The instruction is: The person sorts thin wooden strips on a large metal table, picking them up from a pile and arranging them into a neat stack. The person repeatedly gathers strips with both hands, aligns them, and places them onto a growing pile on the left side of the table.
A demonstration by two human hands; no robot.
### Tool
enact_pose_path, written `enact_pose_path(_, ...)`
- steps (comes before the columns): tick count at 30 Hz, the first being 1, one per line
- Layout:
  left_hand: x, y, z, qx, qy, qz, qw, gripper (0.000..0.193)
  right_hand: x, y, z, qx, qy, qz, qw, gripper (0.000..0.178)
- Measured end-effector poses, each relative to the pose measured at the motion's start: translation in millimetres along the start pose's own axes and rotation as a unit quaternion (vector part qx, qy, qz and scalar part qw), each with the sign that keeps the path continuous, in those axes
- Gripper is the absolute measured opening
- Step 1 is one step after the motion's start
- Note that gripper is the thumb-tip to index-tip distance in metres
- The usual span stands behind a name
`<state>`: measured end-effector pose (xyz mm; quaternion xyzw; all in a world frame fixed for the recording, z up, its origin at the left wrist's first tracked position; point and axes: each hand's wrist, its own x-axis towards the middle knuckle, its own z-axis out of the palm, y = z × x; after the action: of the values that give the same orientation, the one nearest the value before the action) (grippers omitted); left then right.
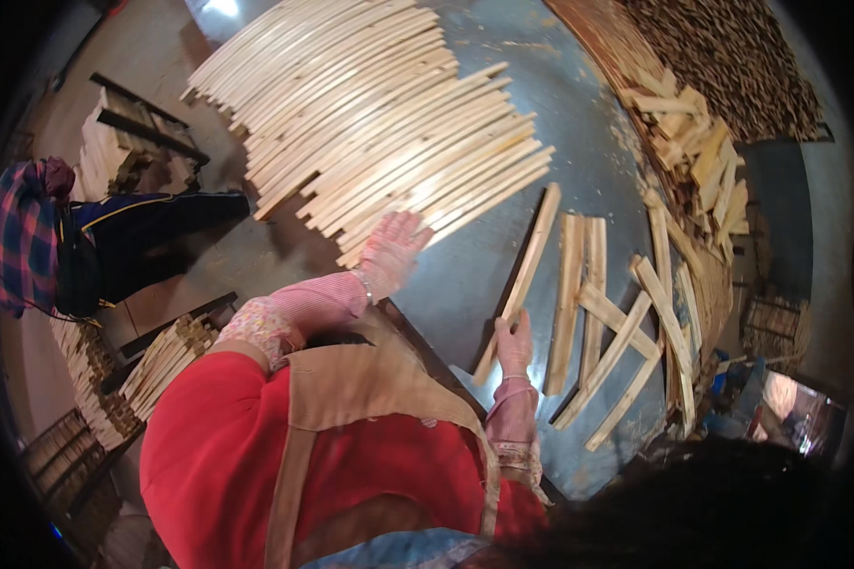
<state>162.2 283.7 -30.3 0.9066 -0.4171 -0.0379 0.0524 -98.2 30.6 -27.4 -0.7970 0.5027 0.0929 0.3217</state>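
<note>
A broad row of pale wooden slats (380, 123) lies side by side on the grey metal table (484, 284). My left hand (392, 254) rests with its fingers spread over the near ends of the row. Close to the table's near edge, my right hand (514, 349) grips the lower part of a single wooden slat (533, 256), which slants away from me. Right of it lie several loose wooden strips (566, 294), some crossing each other. Both of my forearms wear pink-checked sleeve covers.
A heap of wood offcuts (702, 161) lies beyond the table's right side, with a large pile of brown strips (731, 57) behind. On the left, a person in a plaid top (30, 237) is near racks of stacked wood (166, 365).
</note>
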Motion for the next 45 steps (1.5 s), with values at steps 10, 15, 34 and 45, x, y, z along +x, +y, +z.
enact_pose_path(10, 0.0, -19.0, -24.2, -0.234, 0.031, -0.038, 0.971, 0.044, -9.9, -190.8, 98.6, 0.142, -0.104, -0.124, 0.977, 0.072)
enact_pose_path(15, -5.9, -25.6, -19.3, -0.2, 0.016, -0.024, 0.979, 0.043, 7.1, -40.9, 14.1, -0.094, 0.125, -0.053, 0.986, 0.077)
enact_pose_path(34, 17.4, 196.9, -8.2, -0.433, -0.208, -0.175, 0.859, 0.048, 31.0, 141.0, -139.0, -0.105, 0.172, 0.029, 0.979, 0.083)
enact_pose_path(45, 5.2, 140.5, -14.8, -0.174, 0.069, -0.095, 0.978, 0.064, 89.3, 237.8, -161.9, 0.444, 0.127, -0.004, 0.887, 0.06)
